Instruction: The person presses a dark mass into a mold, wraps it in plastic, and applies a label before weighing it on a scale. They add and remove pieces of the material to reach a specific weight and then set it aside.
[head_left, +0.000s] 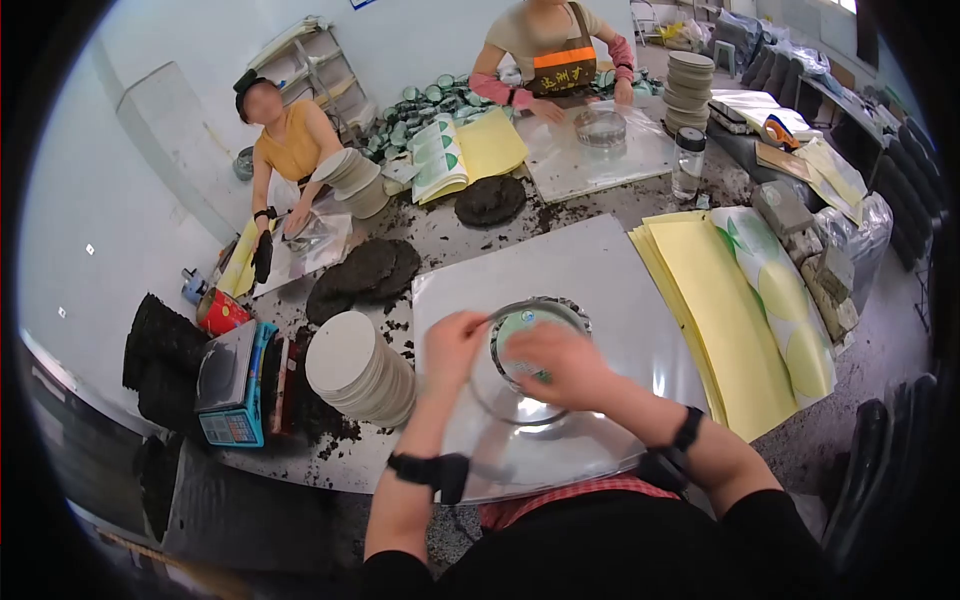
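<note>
On a shiny metal sheet (620, 290) in front of me lies a round piece with a green printed label (515, 322) and a dark, crumbly-looking rim. My left hand (453, 347) is closed at its left edge, pinching the end of a thin dark curved strip (520, 304) that runs along the top of the round piece. My right hand (562, 366) is over the lower right of the label and hides part of it; its fingers are blurred. Below both hands, a clear round outline (510, 408) shows on the sheet, partly covered.
Left of the sheet stand a stack of grey discs (355, 365), dark slabs (365, 275) and a blue scale (235, 385). Yellow sheets (720, 320) and printed green sheets (775, 300) lie right. A bottle (688, 165) stands beyond. Two people work across the table.
</note>
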